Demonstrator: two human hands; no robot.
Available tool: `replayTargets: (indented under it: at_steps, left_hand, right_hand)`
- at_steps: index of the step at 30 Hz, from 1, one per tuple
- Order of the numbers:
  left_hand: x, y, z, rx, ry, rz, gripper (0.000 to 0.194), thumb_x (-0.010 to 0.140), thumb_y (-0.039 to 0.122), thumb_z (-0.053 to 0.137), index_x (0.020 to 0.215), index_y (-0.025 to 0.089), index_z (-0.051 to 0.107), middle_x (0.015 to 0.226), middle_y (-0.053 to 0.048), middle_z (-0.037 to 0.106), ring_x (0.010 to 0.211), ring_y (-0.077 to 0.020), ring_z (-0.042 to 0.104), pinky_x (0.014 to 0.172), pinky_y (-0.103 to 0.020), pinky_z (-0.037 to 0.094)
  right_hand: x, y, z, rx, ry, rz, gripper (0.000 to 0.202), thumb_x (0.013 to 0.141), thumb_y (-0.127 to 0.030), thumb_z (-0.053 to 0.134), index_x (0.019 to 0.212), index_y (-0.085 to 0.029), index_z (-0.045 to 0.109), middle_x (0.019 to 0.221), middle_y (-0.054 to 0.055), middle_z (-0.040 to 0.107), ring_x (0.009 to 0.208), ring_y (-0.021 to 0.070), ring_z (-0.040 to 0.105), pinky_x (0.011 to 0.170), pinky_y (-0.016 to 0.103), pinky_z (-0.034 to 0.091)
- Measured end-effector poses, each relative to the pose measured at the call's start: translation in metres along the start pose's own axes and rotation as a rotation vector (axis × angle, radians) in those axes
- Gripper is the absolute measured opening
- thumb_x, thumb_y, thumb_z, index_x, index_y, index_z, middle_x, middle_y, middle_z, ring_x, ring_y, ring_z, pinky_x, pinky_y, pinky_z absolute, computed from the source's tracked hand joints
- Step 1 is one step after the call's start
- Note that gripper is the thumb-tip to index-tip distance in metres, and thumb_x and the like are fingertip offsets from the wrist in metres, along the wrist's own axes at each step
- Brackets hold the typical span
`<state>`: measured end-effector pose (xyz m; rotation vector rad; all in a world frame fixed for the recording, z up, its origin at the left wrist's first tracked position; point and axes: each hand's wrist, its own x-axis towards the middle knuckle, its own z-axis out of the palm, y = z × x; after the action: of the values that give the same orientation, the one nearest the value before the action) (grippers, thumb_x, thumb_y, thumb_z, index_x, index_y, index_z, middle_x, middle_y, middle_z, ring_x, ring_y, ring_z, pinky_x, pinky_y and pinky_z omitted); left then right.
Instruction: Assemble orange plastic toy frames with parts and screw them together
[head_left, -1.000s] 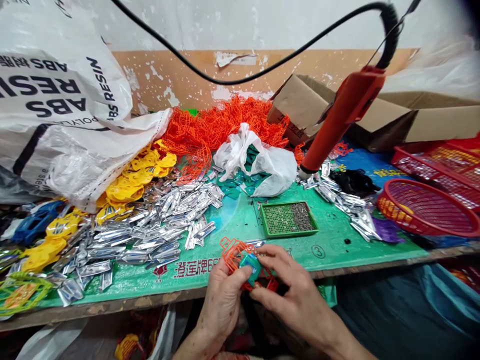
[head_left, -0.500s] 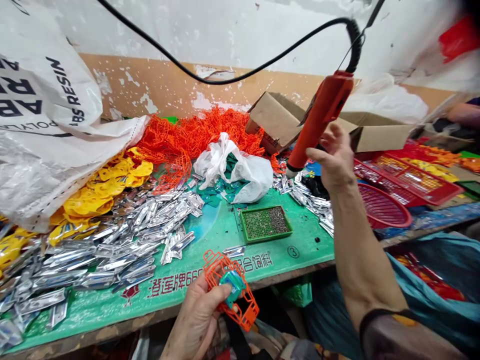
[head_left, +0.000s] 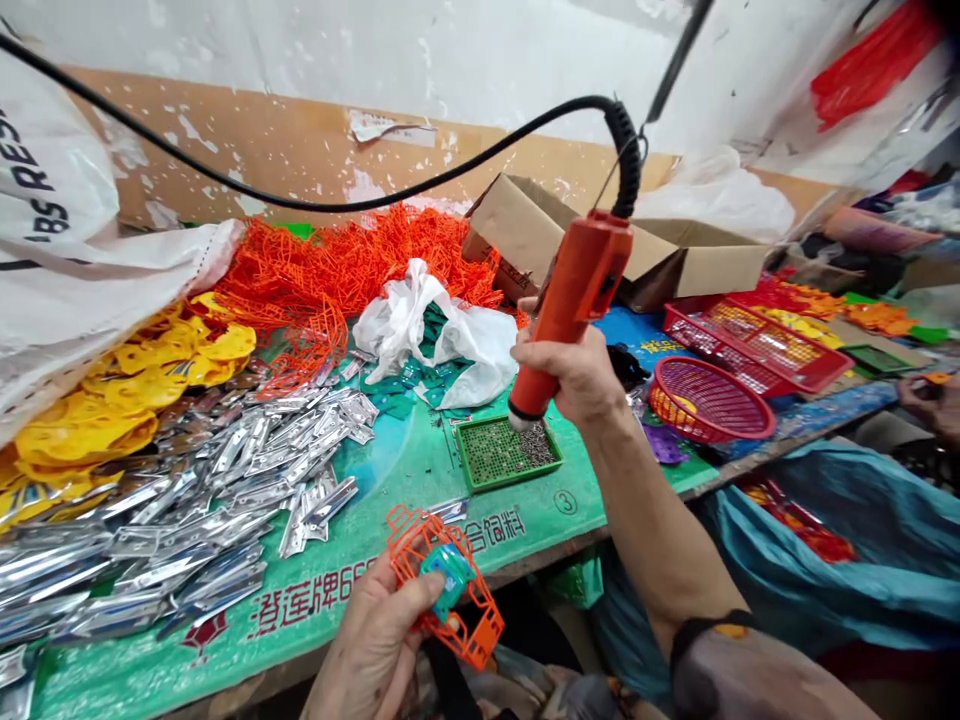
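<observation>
My left hand (head_left: 382,620) pinches an orange plastic frame (head_left: 480,625) together with a teal plastic piece (head_left: 448,578), the thumb pressing on the teal part near the table's front edge. Wrapped round a red electric screwdriver (head_left: 574,285) is my right hand (head_left: 581,375). The screwdriver hangs from a cord and tilts, its pale tip over a green screw tray (head_left: 502,472). Many small screws lie in the tray's right part. Whether the tip touches them I cannot tell.
Shiny metal strips (head_left: 232,500) and yellow plastic parts (head_left: 112,400) cover the left. Behind lie orange frames (head_left: 337,250), a white plastic bag (head_left: 480,345) with teal pieces and a cardboard box (head_left: 525,225). Red baskets (head_left: 712,400) stand right; another person's hand (head_left: 930,400) is at the far right.
My right hand has closed round the screwdriver and brought it down towards the screw tray. My left hand keeps its hold on the orange frame and teal piece. The view has turned right.
</observation>
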<state>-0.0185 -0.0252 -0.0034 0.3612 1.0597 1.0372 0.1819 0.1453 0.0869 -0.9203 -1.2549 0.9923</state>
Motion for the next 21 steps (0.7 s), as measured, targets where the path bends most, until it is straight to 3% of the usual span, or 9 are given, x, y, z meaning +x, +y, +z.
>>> replayTargets:
  at_steps: [5, 9, 21]
  left_hand:
    - [0.002, -0.002, 0.004, -0.020, -0.053, -0.017, 0.031, 0.068, 0.018, 0.079, 0.099, 0.020, 0.075, 0.087, -0.004, 0.076, 0.070, -0.0152, 0.066, 0.062, -0.023, 0.054]
    - [0.004, -0.005, 0.006, -0.018, -0.065, -0.014, 0.031, 0.068, 0.017, 0.080, 0.098, 0.020, 0.075, 0.089, -0.003, 0.075, 0.068, -0.0145, 0.065, 0.055, -0.021, 0.052]
    - [0.006, -0.007, 0.009, -0.007, -0.063, -0.022, 0.034, 0.069, 0.015, 0.076, 0.103, 0.020, 0.073, 0.090, -0.003, 0.075, 0.069, -0.0141, 0.065, 0.053, -0.020, 0.051]
  right_hand:
    - [-0.033, 0.020, 0.006, -0.062, 0.110, -0.017, 0.027, 0.063, -0.024, 0.072, 0.088, -0.019, 0.065, 0.070, -0.003, 0.059, 0.060, 0.0140, 0.057, 0.065, 0.036, 0.052]
    - [-0.038, 0.030, 0.006, -0.043, 0.176, -0.022, 0.022, 0.060, -0.023, 0.073, 0.080, -0.019, 0.064, 0.067, -0.003, 0.059, 0.060, 0.0142, 0.057, 0.067, 0.037, 0.053]
    - [-0.038, 0.036, 0.013, 0.069, 0.220, -0.038, 0.037, 0.059, -0.019, 0.074, 0.096, -0.019, 0.066, 0.065, -0.005, 0.062, 0.058, 0.0144, 0.056, 0.064, 0.035, 0.049]
